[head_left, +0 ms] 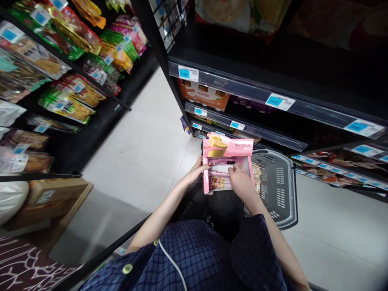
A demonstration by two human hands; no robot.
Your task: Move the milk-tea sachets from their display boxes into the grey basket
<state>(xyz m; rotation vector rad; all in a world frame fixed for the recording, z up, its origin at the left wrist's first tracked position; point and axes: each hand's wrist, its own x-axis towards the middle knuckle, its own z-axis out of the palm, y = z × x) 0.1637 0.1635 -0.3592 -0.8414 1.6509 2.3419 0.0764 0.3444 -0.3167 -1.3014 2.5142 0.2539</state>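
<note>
A pink cardboard box with its printed lid flap folded up is held in front of my lap. My left hand grips its left side, the thumb over the rim. Inside lie slim packets: a white one across the middle and a patterned pink one below it. My right hand reaches into the box from the right, its fingers curled on the right end of the white packet. Those fingertips are partly hidden.
A grey shopping basket with packaged goods at its left side stands on the floor to the right. Black shelves with price tags rise ahead. Bagged snacks fill a rack at left, near a cardboard carton.
</note>
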